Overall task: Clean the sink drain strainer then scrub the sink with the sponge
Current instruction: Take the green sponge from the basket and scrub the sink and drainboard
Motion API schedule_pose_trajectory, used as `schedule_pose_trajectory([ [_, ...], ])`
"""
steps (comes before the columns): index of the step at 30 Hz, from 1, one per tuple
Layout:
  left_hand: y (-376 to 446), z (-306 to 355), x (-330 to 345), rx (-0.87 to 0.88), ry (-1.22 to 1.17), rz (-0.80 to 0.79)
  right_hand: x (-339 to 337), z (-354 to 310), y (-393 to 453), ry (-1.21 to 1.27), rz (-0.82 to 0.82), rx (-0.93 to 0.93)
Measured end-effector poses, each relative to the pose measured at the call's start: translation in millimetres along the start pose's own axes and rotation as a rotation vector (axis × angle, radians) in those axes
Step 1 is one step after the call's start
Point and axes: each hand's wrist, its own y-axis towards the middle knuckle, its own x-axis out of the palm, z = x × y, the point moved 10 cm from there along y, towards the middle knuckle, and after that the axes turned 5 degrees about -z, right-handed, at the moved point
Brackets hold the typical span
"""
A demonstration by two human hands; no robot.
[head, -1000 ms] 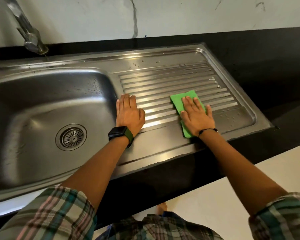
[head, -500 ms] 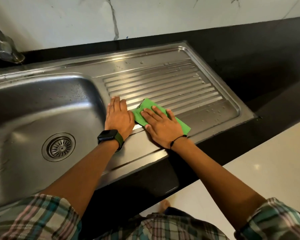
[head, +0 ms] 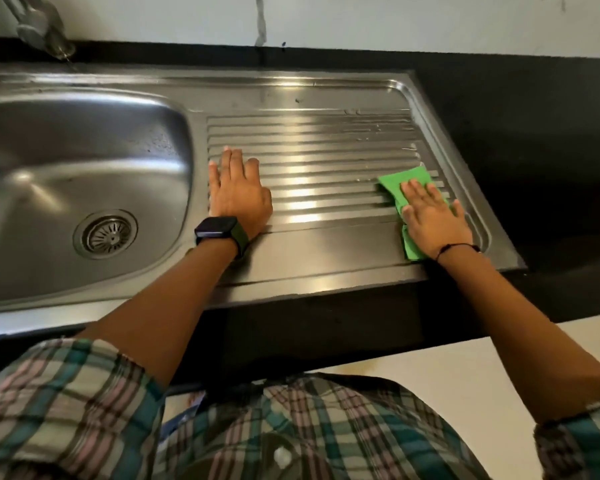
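Two hands: both lie flat on the ribbed draining board (head: 326, 161) of the steel sink (head: 84, 150), well apart from each other.
Sponge (head: 400, 183): a thin green pad at the right end of the draining board, near its raised right rim; its long axis runs from the near edge of the sink away toward the wall, leaning a little left at the far end.
Sponge against fingers: it lies under the right hand (head: 432, 220); a green corner shows beyond the fingertips on the far side, and another strip shows beside the wrist on the near side.
Right-hand fingers: straight, slightly spread, pressing down on the sponge, not curled round it.
Left hand (head: 238, 195): palm down on the left end of the ribs, just beside the basin; fingers straight, close together, touching bare steel and holding nothing.
Wrists: a dark watch (head: 219, 230) on the left, a thin black band (head: 456, 247) on the right.
Drain strainer (head: 105, 233): seated in the basin floor, left of the left hand.
Tap (head: 40, 27): at the far left corner, above the basin.
Counter (head: 534, 133): black, around the sink.
Clothing: a plaid shirt (head: 257, 427) with short sleeves.
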Motion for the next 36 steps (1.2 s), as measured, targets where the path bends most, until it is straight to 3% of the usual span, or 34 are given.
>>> schedule_pose_trajectory([
  [5, -2.8, -0.7, 2.0, -0.063, -0.003, 0.042, 1.4, -17.5, -3.3, -0.010, 0.009, -0.178],
  [11, -1.7, 63.7, 15.0, 0.013, -0.196, 0.061, 13.6, -121.9, -25.8, -0.062, -0.007, -0.453],
  [14, 1.9, 67.9, 15.9, 0.059, -0.202, 0.049, 22.2, -159.7, -31.1, -0.065, -0.015, -0.520],
  [17, 4.3, 57.5, 12.2, 0.041, -0.212, 0.066, 19.9, -155.7, -28.1, -0.054, -0.013, -0.532],
  [21, 3.2, 61.9, 17.1, 0.047, -0.170, 0.045, 2.2, -90.9, -23.8, 0.039, 0.026, -0.403],
  [27, 1.7, 45.1, 27.3, -0.060, -0.077, -0.004, -21.4, 41.7, -10.9, 0.029, 0.099, -0.026],
  [36, 5.8, 51.9, 35.3, -0.073, 0.003, -0.015, -16.7, 32.7, 4.2, 0.019, 0.119, 0.099],
])
